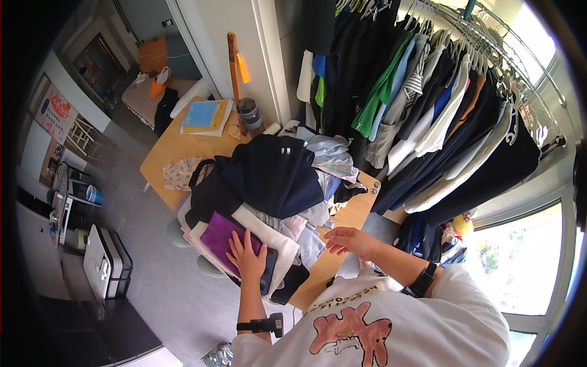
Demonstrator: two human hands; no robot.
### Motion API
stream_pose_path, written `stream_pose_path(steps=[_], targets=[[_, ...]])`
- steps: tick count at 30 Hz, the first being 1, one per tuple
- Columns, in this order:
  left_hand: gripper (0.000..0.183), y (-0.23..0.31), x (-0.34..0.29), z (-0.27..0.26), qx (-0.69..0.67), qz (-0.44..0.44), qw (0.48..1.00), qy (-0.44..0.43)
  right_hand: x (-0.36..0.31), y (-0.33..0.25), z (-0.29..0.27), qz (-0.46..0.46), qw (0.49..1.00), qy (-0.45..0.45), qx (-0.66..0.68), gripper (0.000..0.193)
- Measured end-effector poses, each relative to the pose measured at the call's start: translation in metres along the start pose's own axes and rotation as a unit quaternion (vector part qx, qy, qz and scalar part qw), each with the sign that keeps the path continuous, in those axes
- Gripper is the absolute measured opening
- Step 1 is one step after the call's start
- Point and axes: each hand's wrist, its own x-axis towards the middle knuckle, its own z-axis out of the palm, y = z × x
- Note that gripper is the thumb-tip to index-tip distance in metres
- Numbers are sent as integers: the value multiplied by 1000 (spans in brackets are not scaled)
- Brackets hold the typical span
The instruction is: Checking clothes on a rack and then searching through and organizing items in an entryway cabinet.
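My left hand [247,255] lies flat with spread fingers on a folded purple cloth [219,237]. Beside its fingers is a dark blue flat rectangular thing [269,269], partly covered by the hand; I cannot tell what it is. The purple cloth rests on the near left side of a clothes heap, next to a folded white garment [260,227]. A large navy garment with a zip [263,174] tops the heap. Over the table's near right part hovers my right hand [351,241], its fingers loosely bent and nothing visible in them.
The wooden table [168,150] bears the heap, yellow and blue folders [205,116], a dark bottle [249,113] and a crumpled beige cloth [181,173]. A rack of hanging clothes [428,92] stands at the right. Black-and-white cases [107,263] are on the floor at left.
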Motion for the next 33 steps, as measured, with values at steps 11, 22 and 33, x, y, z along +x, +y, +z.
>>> stream_pose_path(steps=[11,22,33], targets=[[73,-11,20,12,13,13,1000,-2,9,3,0,-10,1000,-8,-13,38],[71,-28,27,10,-9,35,999,25,10,7,-1,-8,1000,2,-14,38],[76,-26,24,16,-10,30,999,19,10,-4,-16,-51,999,-17,6,33]])
